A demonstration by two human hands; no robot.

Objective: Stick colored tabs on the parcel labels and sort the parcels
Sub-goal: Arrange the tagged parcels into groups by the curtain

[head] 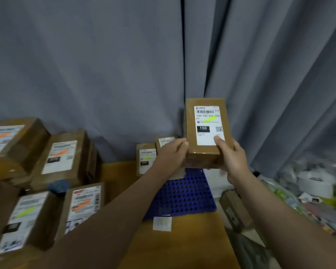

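I hold a brown parcel (207, 131) up in both hands, above the far right of the table. Its white label faces me and carries a yellow-green tab (209, 119) under the barcode. My left hand (172, 154) grips the parcel's lower left edge. My right hand (232, 156) grips the lower right corner, thumb on the label. Two small parcels (146, 159) stand behind my left hand, one with a yellow-green tab. At the left, several parcels (62, 158) lie stacked, bearing orange or yellow-green tabs.
A blue perforated tray (184, 197) lies on the wooden table (175, 247) under my hands, with a small white sheet (162, 223) at its near edge. Grey curtains hang behind. A brown box (235, 208) and a heap of clutter (314, 189) sit to the right.
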